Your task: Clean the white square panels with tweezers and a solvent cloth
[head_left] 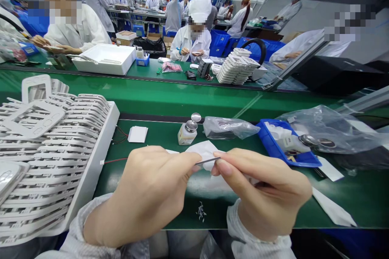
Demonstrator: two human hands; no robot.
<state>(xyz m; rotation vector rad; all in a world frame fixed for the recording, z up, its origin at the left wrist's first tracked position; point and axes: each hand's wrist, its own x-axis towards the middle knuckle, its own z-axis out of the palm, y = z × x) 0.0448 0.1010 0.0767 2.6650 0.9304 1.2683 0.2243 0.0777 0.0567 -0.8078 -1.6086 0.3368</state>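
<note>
My left hand (152,196) and my right hand (267,182) meet over the green bench, both closed in a pinch. Between their fingertips is a thin grey flat piece (208,161), seen almost edge-on; its kind cannot be made out. Each hand grips one end of it. A crumpled white tissue (202,148) lies just behind the fingers, partly hidden by them. On the bench below the piece is a small heap of white scraps (201,211). Beyond the hands stands a small white pump bottle (187,131) with its metal lid flipped up.
At left, a white tray (105,145) is packed with white plastic frames (73,141). A white square pack (138,134) with wires lies near it. Plastic bags (229,127) and a blue bin (299,161) with a bottle are right. Co-workers sit across the green divider (170,103).
</note>
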